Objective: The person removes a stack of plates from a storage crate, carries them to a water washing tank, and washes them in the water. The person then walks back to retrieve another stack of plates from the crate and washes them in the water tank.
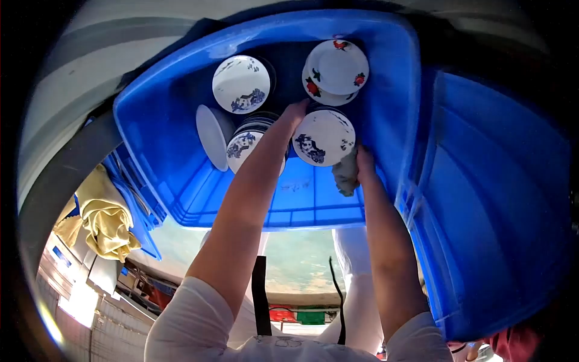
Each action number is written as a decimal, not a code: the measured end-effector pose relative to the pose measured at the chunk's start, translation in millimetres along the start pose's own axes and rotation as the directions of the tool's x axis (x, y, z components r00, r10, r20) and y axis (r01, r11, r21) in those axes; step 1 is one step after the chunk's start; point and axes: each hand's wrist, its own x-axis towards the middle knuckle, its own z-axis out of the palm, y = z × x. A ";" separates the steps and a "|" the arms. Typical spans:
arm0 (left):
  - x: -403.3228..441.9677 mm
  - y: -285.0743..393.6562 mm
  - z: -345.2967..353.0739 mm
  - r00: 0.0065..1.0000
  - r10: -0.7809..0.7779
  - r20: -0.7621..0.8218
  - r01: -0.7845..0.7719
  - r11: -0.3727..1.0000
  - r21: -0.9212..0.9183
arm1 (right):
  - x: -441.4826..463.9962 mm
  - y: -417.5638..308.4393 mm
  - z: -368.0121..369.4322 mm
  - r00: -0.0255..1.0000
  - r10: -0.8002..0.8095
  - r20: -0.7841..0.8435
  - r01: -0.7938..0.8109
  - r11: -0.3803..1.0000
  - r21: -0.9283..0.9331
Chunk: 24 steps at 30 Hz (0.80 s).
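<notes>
My left hand (297,111) is at the upper left edge of a stack of white plates with blue patterns (325,137) inside a blue plastic bin (386,120). Its fingers wrap behind the stack and are partly hidden. Along the lower right side of that stack, my right hand (364,161) is closed on a crumpled grey cloth (345,176). Just above lie white plates with red flowers and a rooster (338,67). Further left are another blue-patterned stack (241,84) and a taller stack (244,148), partly covered by my left forearm.
A white plate or dish (212,137) leans on its edge at the bin's left. Beside the bin on the right stands a large blue plastic panel (500,205), perhaps its lid. Yellowish cloth (107,214) hangs at the left. Red fabric (515,345) shows at bottom right.
</notes>
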 end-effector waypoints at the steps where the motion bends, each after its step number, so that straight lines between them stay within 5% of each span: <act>1: -3.8 9.2 0.9 0.990 -0.030 0.140 0.054 0.984 -0.171 | 12.7 7.0 3.6 1.000 0.007 0.005 -0.007 1.000 -0.010; 3: 5.7 14.2 7.5 0.958 -0.044 0.285 0.140 0.934 -0.328 | 37.6 24.1 10.6 0.959 0.123 0.255 -0.254 0.773 0.581; 8: 13.0 22.9 10.7 0.955 -0.100 0.278 0.167 0.959 -0.230 | 28.7 5.0 21.7 0.955 0.028 0.295 -0.195 0.807 0.557; 11: 4.2 26.8 14.3 0.947 -0.069 0.313 0.174 0.932 -0.319 | 34.5 11.0 18.4 0.925 -0.071 0.372 -0.189 0.766 0.614; 15: 39.6 -8.0 23.9 0.955 -0.022 0.295 0.072 0.984 -0.161 | 26.9 -1.8 17.9 0.931 -0.091 0.354 -0.159 0.772 0.616; 16: 65.2 -31.0 26.9 0.951 0.097 0.293 -0.105 0.994 0.012 | 21.4 -6.4 16.5 0.933 -0.094 0.348 -0.150 0.776 0.613; 17: 52.7 -23.2 25.8 0.951 0.096 0.295 -0.101 0.995 0.005 | 11.0 -11.2 14.8 0.935 -0.096 0.341 -0.139 0.787 0.602; 19: 15.1 4.4 19.3 0.953 0.094 0.289 -0.183 0.937 0.298 | -6.2 -20.1 10.1 0.942 -0.098 0.320 -0.118 0.799 0.590; 24: -45.3 12.0 14.5 0.941 0.065 0.331 -0.173 0.936 0.308 | -82.3 -47.3 -10.8 0.953 -0.111 0.283 -0.064 0.838 0.542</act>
